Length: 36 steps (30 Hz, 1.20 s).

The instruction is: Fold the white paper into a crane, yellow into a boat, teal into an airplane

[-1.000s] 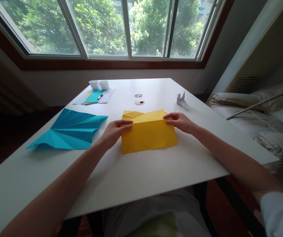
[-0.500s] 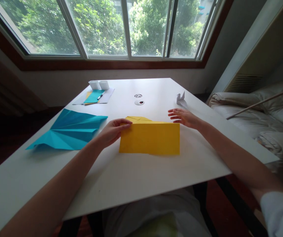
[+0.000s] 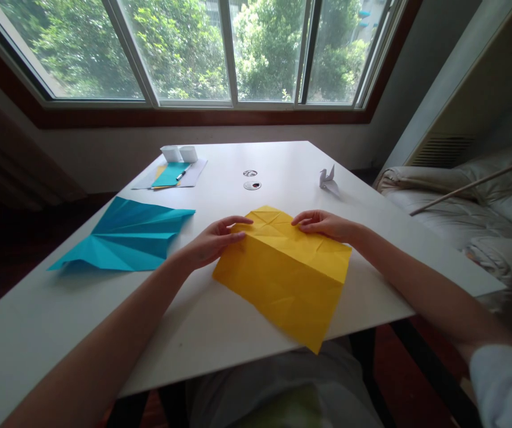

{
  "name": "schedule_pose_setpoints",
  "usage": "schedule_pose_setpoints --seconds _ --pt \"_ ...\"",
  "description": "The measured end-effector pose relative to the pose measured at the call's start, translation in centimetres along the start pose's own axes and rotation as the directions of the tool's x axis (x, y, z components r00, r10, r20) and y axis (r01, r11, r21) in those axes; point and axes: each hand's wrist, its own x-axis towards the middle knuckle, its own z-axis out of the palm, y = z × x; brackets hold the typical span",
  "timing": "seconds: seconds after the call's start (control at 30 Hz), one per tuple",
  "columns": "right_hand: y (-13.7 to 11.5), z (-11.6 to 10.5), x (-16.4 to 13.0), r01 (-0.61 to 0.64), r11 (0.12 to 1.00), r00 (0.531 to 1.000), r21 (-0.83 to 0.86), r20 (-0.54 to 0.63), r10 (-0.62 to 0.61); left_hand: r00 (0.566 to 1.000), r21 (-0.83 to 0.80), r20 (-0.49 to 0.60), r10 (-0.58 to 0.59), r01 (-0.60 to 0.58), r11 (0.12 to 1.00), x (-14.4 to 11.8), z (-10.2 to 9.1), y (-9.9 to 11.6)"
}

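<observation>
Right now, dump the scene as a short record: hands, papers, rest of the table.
left_hand: left hand pinches the left side of the yellow paper
right_hand: right hand has fingertips at its far edge; grip unclear
yellow_state: creased, near corner overlapping the near table edge in view
blue_state: blue paper, creased, lying left of the left hand
far_left: pen on paper stack, two white containers at its back
far_right: white paper bird
</observation>
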Motion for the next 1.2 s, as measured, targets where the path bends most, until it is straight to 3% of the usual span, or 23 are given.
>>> schedule_pose_setpoints --seconds 0.2,0.4,0.57,0.9,1.03,1.2 --pt "0.4 -1.9 0.3 0.148 0.987 0.958 0.063 -0.256 -0.128 0.994 -0.197 -0.099 -0.055 0.035 0.98 -0.3 -0.7 0.6" --pt "0.4 -1.9 1.0 0.318 0.927 0.883 0.197 -0.417 -0.214 0.97 -0.413 -0.242 0.032 -0.133 0.901 0.1 -0.3 1.0" --pt "0.3 -1.1 1.3 0.413 0.895 0.857 0.168 -0.406 -0.319 0.962 -0.374 -0.266 0.052 -0.152 0.915 0.4 0.4 0.5" --pt "0.7 -0.6 1.7 0.468 0.884 0.778 -0.004 -0.472 -0.414 0.985 -0.211 -0.169 0.032 -0.068 0.975 0.3 0.6 0.4" --pt "0.7 -0.6 1.6 0.48 0.876 0.767 -0.045 -0.463 -0.444 0.979 -0.19 -0.192 0.065 -0.103 0.976 0.3 0.6 0.4" --pt "0.8 -0.5 1.4 0.446 0.851 0.72 -0.278 -0.454 -0.525 0.958 -0.207 -0.254 0.131 -0.186 0.96 0.4 0.7 0.3"
